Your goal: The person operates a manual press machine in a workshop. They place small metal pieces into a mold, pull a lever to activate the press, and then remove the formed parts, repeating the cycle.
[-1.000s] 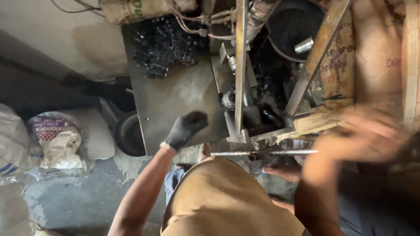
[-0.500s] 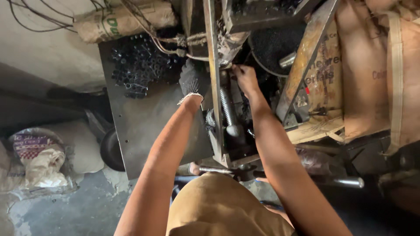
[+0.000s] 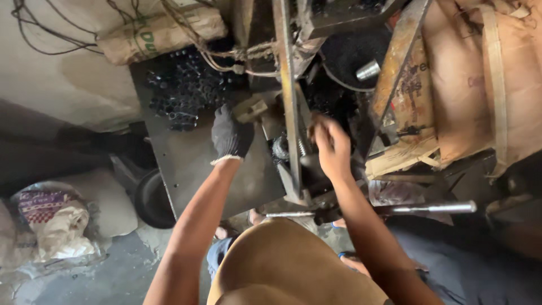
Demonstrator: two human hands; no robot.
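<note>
Reaching over the dark metal plate surface (image 3: 226,181), the gloved left hand (image 3: 230,135) pinches a small tan metal block (image 3: 252,108), steadying it at the upright steel machine frame (image 3: 288,113); the bare right hand (image 3: 332,148) curls loosely against the greasy mechanism, grip unclear.

My left hand (image 3: 231,135) wears a dark knitted cloth glove, matt & nubbly, w/ a pale frayed cuff. It touches a small tan metal block (image 3: 252,108), dull & scuffed. My right hand (image 3: 332,148) is bare, on the grimy upright steel machine frame (image 3: 289,101): rusty, rough, oily black in spots. Left of the frame, a flat grey sheet-metal plate (image 3: 195,169), matt w/ dust. Above the plate, a heap of short black metal tubes (image 3: 183,90), slightly glossy. Right of the frame, brown woven sacks (image 3: 480,85), coarse cloth. Below the frame, a polished chrome steel rod (image 3: 432,208), smooth & shiny.
</note>
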